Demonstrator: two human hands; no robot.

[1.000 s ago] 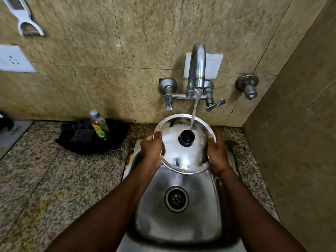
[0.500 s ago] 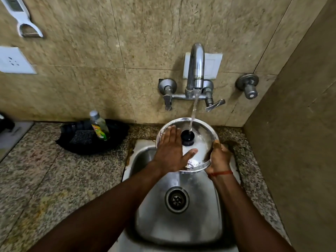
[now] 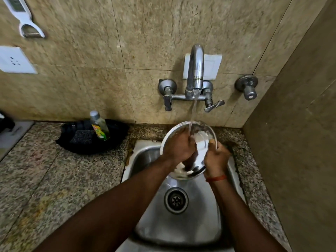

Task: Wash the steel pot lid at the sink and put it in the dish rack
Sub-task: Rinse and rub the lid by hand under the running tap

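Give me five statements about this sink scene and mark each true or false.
1. Water is running from the tap onto the lid. True.
2. The lid sits in the dish rack. False: it is held over the sink, and no rack is in view.
3. The right hand holds the lid's rim. True.
4. The left hand rests on the counter. False: it is on the lid's face.
5. A bottle stands left of the sink. True.
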